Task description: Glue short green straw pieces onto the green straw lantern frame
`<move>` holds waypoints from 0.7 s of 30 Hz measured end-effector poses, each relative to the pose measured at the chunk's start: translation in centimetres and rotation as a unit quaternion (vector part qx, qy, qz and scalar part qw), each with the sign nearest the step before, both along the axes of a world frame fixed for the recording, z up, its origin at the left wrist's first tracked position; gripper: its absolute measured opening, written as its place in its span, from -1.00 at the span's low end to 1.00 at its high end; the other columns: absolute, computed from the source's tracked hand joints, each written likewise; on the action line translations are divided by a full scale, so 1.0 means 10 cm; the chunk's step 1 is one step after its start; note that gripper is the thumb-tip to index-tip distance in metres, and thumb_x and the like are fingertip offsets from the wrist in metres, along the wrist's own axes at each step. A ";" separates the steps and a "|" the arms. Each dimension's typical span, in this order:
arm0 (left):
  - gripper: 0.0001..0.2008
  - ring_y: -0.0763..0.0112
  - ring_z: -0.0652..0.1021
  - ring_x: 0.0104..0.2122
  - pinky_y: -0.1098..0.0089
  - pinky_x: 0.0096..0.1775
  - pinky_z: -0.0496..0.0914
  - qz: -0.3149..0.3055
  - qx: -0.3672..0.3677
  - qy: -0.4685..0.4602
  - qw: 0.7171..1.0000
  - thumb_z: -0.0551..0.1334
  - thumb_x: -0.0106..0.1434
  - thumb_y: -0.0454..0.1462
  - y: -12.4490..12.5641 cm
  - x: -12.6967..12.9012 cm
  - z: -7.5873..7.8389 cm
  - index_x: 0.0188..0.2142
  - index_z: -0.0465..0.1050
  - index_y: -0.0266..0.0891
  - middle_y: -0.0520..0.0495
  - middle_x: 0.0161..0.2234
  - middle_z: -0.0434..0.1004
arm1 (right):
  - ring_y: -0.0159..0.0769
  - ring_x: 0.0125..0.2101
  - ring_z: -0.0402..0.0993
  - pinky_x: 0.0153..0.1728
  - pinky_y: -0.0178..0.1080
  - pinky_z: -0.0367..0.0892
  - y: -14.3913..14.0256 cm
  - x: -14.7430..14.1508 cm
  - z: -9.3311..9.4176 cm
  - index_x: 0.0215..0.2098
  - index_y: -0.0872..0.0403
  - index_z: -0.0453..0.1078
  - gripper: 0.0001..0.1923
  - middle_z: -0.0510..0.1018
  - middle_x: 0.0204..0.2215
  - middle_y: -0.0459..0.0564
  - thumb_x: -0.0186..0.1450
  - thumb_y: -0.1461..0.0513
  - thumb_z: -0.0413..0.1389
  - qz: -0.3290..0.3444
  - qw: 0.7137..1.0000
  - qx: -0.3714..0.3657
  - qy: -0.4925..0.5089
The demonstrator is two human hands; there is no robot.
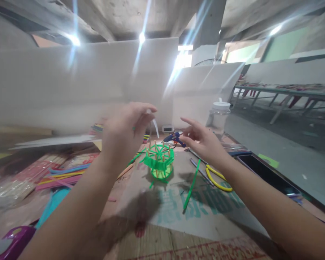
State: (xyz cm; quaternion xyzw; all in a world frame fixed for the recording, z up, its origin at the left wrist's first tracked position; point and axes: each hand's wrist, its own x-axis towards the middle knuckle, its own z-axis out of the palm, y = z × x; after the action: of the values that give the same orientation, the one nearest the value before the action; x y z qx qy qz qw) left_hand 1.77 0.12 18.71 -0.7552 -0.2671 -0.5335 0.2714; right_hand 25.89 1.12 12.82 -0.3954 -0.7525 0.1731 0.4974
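Observation:
My left hand (127,124) is raised above the worktable, its thumb and fingers pinched on a thin, curved whitish strip (155,127); the strip looks translucent and I cannot make out its kind. Below it stands a small round frame (159,160) of green strips with light wooden sticks upright around it. To the right, my right hand (200,139) hovers with index finger and thumb apart, and nothing shows between them. Just behind its fingertips, a blue glue gun (172,137) lies on the table. A loose green strip (191,187) lies on the paper in front.
Yellow-handled pliers (219,182) and a phone (268,173) lie at the right, near the table edge. A lidded clear jug (218,117) stands behind. Packs of sticks (40,169) and coloured strips (62,177) crowd the left. A purple tool (14,242) is at the lower left.

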 end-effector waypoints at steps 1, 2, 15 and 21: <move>-0.89 0.47 0.62 -0.23 0.47 -0.13 0.46 -0.018 0.010 0.016 1.000 0.20 0.42 -0.30 -0.05 0.10 0.01 -0.10 0.49 -0.14 0.03 -0.20 0.66 | -0.38 -0.48 0.33 -0.37 -0.26 0.30 0.04 -0.08 0.06 0.31 0.02 0.25 -0.39 0.47 -0.36 -0.11 0.33 0.12 0.20 0.000 0.999 0.036 -0.026; -0.88 0.49 0.62 -0.22 0.49 -0.12 0.45 -0.037 0.016 0.028 0.999 0.19 0.42 -0.32 -0.08 0.20 0.02 -0.10 0.48 -0.15 0.03 -0.20 0.66 | -0.37 -0.48 0.31 -0.37 -0.27 0.29 0.09 -0.15 0.12 0.30 0.01 0.27 -0.41 0.46 -0.36 -0.11 0.33 0.13 0.20 -0.004 0.996 0.071 -0.050; -0.32 0.37 0.62 -0.38 0.36 -0.44 0.52 -0.290 -0.482 -0.083 0.823 0.32 0.28 -0.02 -0.06 0.61 -0.30 0.31 0.14 -0.04 -0.27 0.19 0.41 | -0.28 -0.36 0.41 -0.32 -0.27 0.25 0.25 -0.22 0.34 -0.28 0.06 0.41 -0.70 0.50 -0.37 -0.03 0.50 0.09 -0.04 -0.151 0.956 0.231 -0.104; -0.65 0.49 0.41 -0.57 0.44 -0.48 0.36 -0.335 -0.648 -0.072 0.681 0.20 0.34 0.00 -0.27 0.78 -0.53 -0.30 0.44 -0.27 0.02 -0.56 0.37 | -0.23 -0.30 0.48 -0.28 -0.25 0.29 0.10 -0.18 0.34 -0.26 0.05 0.43 -0.70 0.54 -0.29 0.02 0.49 0.06 -0.01 -0.193 0.932 0.277 -0.129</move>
State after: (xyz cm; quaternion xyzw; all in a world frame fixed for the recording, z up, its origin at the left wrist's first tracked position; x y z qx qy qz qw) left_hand 9.59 -2.57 13.38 -0.7410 -0.2934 -0.3352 -0.5024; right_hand 24.09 2.14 16.24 -0.3986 -0.7375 -0.1940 0.5095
